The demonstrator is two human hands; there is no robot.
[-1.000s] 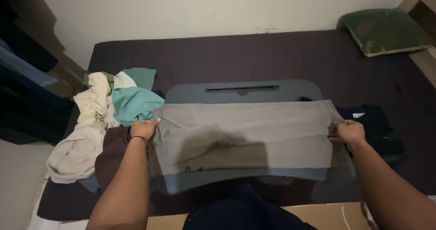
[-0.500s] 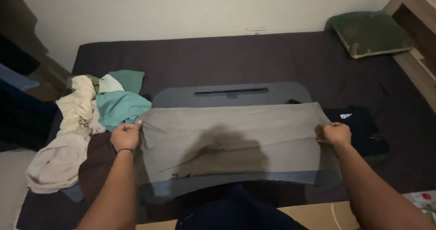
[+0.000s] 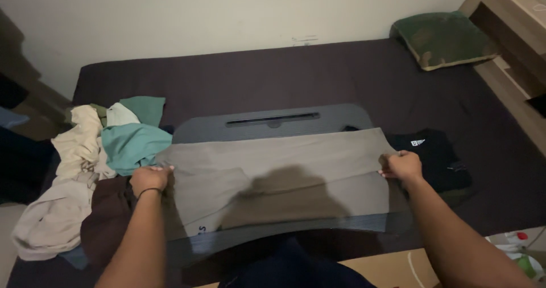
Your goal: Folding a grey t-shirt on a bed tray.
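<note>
A grey-brown garment [image 3: 284,174] lies spread flat across a dark grey lap board [image 3: 273,120] on a bed. My left hand [image 3: 149,179] pinches the garment's left edge, with a dark band on the wrist. At the garment's right edge my right hand [image 3: 401,165] is closed on the cloth. Both hands hold the fabric stretched between them. A shadow falls on the middle of the garment.
A heap of beige, teal and brown clothes [image 3: 91,163] lies to the left. A folded black shirt [image 3: 435,157] rests right of the board. A green cushion [image 3: 443,37] sits at the far right by a wooden shelf [image 3: 512,32]. The dark mattress [image 3: 284,77] reaches the wall.
The view has shifted, so everything sits further left in the frame. Both hands keep their grip on the garment's side edges, and the cloth looks slightly lower on the board.
</note>
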